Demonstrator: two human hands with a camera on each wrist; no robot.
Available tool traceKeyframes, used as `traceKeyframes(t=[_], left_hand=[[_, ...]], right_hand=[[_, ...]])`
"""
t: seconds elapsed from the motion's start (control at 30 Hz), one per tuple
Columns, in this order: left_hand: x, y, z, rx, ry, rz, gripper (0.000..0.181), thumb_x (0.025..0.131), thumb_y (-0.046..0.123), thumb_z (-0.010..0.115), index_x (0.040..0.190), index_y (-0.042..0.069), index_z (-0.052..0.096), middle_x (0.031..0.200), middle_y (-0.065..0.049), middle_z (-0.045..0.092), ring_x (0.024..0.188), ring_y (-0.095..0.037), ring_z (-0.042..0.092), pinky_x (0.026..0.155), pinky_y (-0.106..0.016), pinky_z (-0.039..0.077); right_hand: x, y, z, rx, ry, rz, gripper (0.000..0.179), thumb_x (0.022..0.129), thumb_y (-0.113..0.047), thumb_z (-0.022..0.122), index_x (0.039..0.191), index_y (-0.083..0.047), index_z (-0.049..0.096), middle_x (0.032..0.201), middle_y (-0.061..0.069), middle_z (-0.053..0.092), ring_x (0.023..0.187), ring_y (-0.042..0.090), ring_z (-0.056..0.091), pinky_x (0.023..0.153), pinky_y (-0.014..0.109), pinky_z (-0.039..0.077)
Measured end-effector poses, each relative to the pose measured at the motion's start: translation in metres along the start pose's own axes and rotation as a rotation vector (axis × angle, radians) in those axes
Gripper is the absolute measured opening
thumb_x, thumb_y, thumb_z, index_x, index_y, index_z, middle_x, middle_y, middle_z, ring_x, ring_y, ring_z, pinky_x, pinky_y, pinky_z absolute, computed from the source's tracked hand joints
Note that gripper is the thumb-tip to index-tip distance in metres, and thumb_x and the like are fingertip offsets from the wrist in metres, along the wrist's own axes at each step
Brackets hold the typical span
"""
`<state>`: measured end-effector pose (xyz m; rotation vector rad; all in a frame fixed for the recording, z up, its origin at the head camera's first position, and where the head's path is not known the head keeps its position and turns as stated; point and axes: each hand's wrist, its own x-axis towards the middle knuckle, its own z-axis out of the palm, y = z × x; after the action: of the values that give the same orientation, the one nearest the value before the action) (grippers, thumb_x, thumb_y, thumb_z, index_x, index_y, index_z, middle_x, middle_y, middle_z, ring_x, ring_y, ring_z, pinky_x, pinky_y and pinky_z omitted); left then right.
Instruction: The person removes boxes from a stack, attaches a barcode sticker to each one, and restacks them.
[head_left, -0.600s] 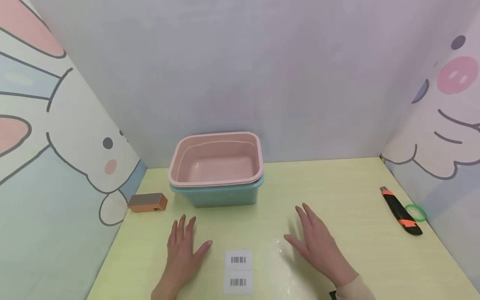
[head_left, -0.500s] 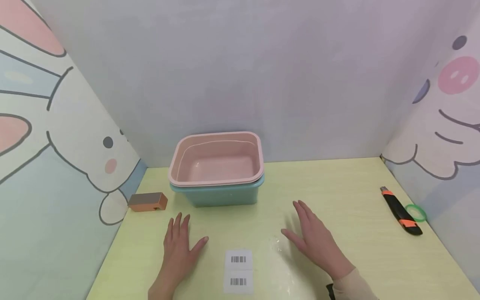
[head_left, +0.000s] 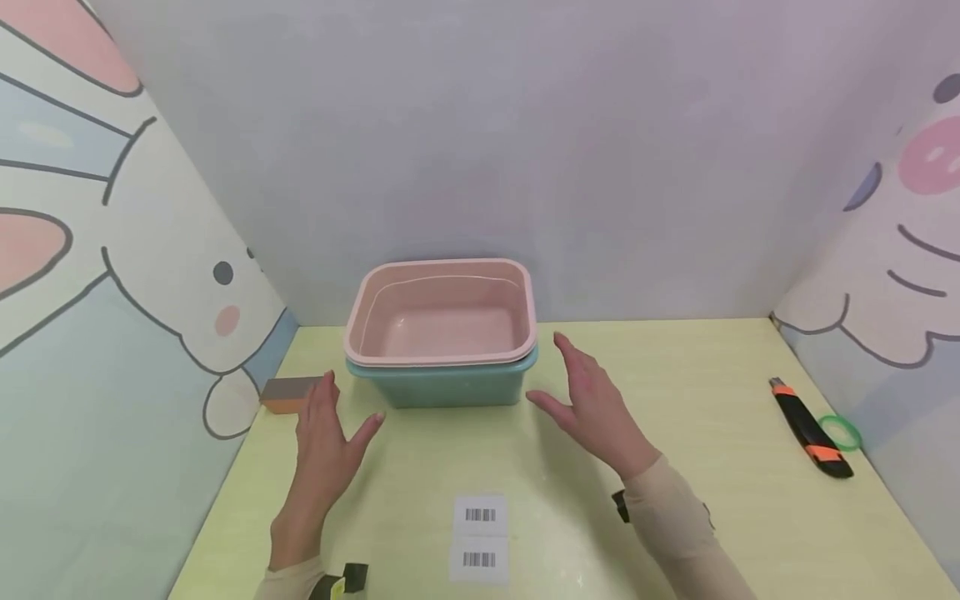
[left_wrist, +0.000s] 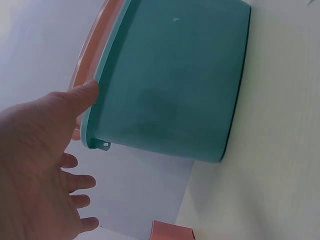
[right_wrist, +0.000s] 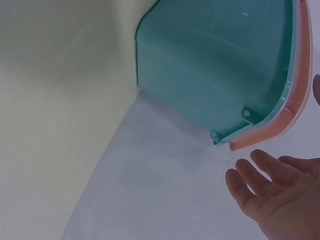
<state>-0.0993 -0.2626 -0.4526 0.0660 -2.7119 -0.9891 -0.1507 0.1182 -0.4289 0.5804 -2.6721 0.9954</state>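
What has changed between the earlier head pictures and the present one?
The left hand and right hand moved forward, toward the stacked pink bin and teal bin; the right also moved leftward. Neither took hold of anything. The bins, block, knife and barcode labels stayed in place.

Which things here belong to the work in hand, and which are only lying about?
Probably the job, with the left hand and right hand near:
- pink bin
- teal bin beneath it

Apparently lying about:
- cutter
- green ring
- block
- barcode labels
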Motion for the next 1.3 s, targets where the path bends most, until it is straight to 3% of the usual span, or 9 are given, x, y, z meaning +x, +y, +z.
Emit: traceKeyframes(t=[0.2, 0.4, 0.67, 1.03, 1.3], left_hand=[[0.024, 0.006, 0.001, -0.038, 0.011, 0.039, 0.1, 0.097, 0.042, 0.074, 0.167, 0.002, 0.016, 0.168, -0.028, 0.028, 0.16, -0.046, 0.006, 0.121, -0.075, 0.012], [0.04, 0.002, 0.009, -0.134, 0.006, 0.086, 0.095, 0.096, 0.039, 0.075, 0.168, 0.008, 0.021, 0.169, -0.021, 0.028, 0.16, -0.045, 0.009, 0.12, -0.076, 0.014], [0.05, -0.003, 0.016, -0.251, 0.062, 0.193, 0.081, 0.093, 0.029, 0.081, 0.157, 0.003, 0.039, 0.146, -0.02, 0.051, 0.142, -0.036, 0.036, 0.116, -0.066, 0.025], [0.057, -0.005, 0.018, -0.321, 0.06, 0.187, 0.082, 0.096, 0.025, 0.078, 0.163, 0.008, 0.034, 0.158, -0.018, 0.047, 0.149, -0.036, 0.038, 0.12, -0.066, 0.027], [0.057, -0.003, 0.018, -0.346, 0.015, 0.093, 0.089, 0.098, 0.03, 0.077, 0.167, 0.012, 0.025, 0.164, -0.013, 0.04, 0.152, -0.034, 0.037, 0.12, -0.065, 0.03]], right_hand=[[0.023, -0.004, 0.007, 0.048, 0.043, -0.001, 0.097, 0.091, -0.037, 0.085, 0.163, -0.001, 0.031, 0.158, 0.025, 0.047, 0.138, 0.045, 0.051, 0.107, 0.065, 0.047], [0.033, -0.006, 0.016, 0.089, 0.073, 0.021, 0.092, 0.087, -0.037, 0.088, 0.159, -0.005, 0.041, 0.147, 0.018, 0.059, 0.126, 0.038, 0.055, 0.097, 0.061, 0.053], [0.039, -0.008, 0.023, 0.122, 0.114, 0.024, 0.084, 0.086, -0.033, 0.089, 0.153, -0.003, 0.051, 0.144, 0.019, 0.062, 0.125, 0.037, 0.055, 0.1, 0.061, 0.051], [0.045, -0.006, 0.033, 0.197, 0.187, -0.004, 0.078, 0.082, -0.033, 0.092, 0.146, -0.002, 0.059, 0.138, 0.019, 0.067, 0.12, 0.038, 0.057, 0.101, 0.059, 0.049], [0.05, -0.003, 0.039, 0.239, 0.239, -0.02, 0.052, 0.077, -0.027, 0.096, 0.116, -0.006, 0.069, 0.121, 0.013, 0.071, 0.118, 0.034, 0.057, 0.101, 0.059, 0.046]])
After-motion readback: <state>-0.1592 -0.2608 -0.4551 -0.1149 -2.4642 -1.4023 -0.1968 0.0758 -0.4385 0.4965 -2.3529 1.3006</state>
